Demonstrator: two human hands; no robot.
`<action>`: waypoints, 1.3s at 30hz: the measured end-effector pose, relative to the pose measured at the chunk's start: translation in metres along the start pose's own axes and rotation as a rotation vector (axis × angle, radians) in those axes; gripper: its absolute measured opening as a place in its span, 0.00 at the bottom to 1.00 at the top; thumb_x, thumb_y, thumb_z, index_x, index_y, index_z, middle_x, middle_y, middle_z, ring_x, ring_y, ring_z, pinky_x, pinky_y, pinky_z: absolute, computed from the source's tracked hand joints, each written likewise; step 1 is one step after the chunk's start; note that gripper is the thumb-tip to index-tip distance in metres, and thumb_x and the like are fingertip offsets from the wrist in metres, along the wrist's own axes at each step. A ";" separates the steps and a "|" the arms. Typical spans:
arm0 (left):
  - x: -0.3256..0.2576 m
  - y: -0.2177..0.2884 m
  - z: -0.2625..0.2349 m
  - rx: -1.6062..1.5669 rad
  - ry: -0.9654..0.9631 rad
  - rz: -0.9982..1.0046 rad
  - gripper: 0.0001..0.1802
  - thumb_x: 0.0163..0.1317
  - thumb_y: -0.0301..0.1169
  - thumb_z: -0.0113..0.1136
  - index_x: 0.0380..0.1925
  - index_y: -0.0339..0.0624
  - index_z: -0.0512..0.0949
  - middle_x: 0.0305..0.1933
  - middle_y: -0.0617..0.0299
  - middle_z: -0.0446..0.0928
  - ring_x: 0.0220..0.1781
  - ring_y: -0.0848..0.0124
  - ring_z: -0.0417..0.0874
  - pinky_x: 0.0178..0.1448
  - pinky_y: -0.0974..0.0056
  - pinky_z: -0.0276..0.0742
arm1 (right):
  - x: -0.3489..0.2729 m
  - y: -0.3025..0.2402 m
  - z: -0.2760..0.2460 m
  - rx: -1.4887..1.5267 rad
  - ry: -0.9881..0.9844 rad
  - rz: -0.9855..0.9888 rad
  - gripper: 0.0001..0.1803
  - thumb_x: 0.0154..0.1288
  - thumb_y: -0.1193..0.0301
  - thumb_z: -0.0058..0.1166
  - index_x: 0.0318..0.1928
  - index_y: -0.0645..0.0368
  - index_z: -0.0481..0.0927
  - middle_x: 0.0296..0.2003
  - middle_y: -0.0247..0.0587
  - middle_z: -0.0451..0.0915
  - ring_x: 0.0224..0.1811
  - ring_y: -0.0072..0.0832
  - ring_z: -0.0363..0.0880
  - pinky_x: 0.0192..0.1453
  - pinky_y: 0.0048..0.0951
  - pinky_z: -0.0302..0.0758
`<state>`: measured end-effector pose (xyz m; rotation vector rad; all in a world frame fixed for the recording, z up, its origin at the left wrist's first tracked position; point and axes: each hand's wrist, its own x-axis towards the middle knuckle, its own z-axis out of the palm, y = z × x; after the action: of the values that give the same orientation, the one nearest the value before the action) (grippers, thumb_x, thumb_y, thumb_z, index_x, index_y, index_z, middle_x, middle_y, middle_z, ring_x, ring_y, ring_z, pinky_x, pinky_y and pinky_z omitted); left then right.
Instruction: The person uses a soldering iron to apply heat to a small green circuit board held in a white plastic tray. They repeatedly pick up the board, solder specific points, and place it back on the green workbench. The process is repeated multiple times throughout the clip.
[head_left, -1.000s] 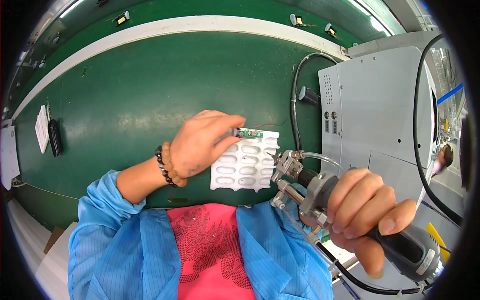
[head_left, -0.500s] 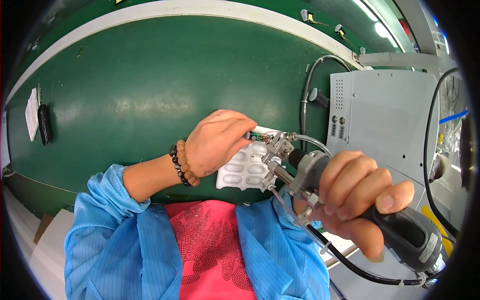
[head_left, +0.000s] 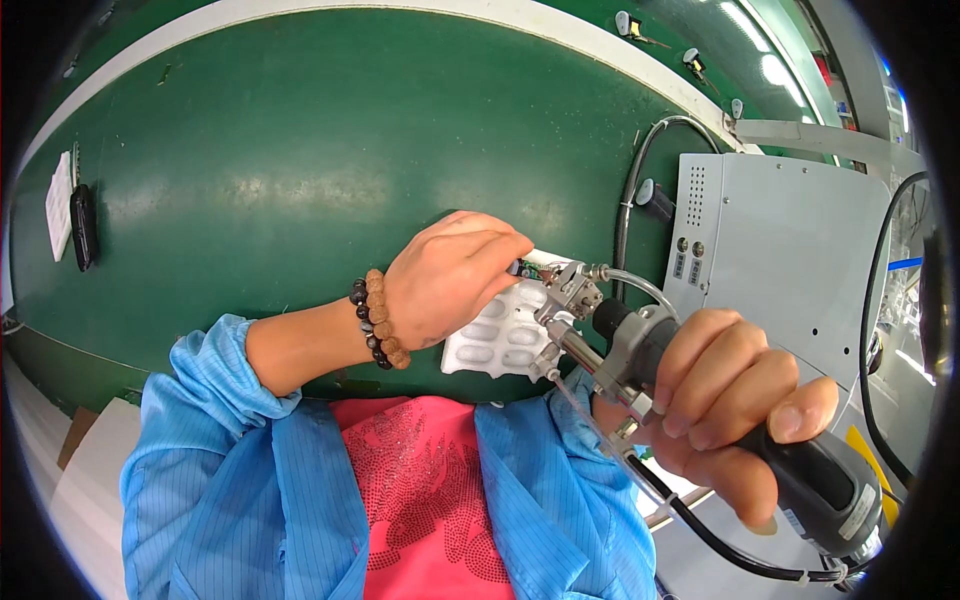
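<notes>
Since half second ago: tool tip closer in to small green board, white tray slid nearer body. Left hand [head_left: 450,280] pinches small green board [head_left: 527,268] over white tray [head_left: 505,335], steadying it for tool. Right hand [head_left: 735,400] wraps powered screwdriver [head_left: 700,400], tip at board. Grey control box [head_left: 780,260] right of tray; green bench [head_left: 300,150] beneath.

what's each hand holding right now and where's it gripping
Right hand grips the powered driver tool around its dark handle. Left hand pinches a small green circuit board at its end.
</notes>
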<state>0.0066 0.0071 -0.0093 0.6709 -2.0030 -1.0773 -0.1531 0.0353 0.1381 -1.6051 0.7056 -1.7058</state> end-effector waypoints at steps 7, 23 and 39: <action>-0.002 -0.002 0.000 0.005 0.011 -0.006 0.22 0.46 0.23 0.72 0.45 0.37 0.79 0.43 0.53 0.82 0.47 0.55 0.83 0.51 0.57 0.80 | 0.001 0.003 0.002 -0.006 -0.025 0.021 0.24 0.65 0.50 0.61 0.46 0.55 0.69 0.21 0.28 0.72 0.18 0.18 0.72 0.19 0.19 0.68; 0.000 0.006 -0.003 0.054 -0.008 -0.011 0.18 0.51 0.26 0.71 0.43 0.38 0.80 0.42 0.52 0.82 0.47 0.54 0.83 0.52 0.56 0.79 | -0.004 -0.048 -0.014 0.103 0.059 -0.097 0.23 0.63 0.56 0.67 0.43 0.58 0.70 0.19 0.28 0.71 0.16 0.17 0.70 0.20 0.18 0.71; 0.065 0.110 -0.103 -0.540 -0.042 0.059 0.08 0.64 0.24 0.61 0.40 0.30 0.83 0.47 0.46 0.82 0.43 0.58 0.84 0.49 0.61 0.80 | -0.021 -0.053 -0.037 0.031 0.128 -0.194 0.24 0.64 0.57 0.65 0.42 0.57 0.65 0.20 0.31 0.72 0.15 0.21 0.71 0.17 0.22 0.72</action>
<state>0.0424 -0.0315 0.1466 0.3019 -1.6418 -1.5204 -0.1955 0.0827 0.1627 -1.5970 0.5979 -1.9639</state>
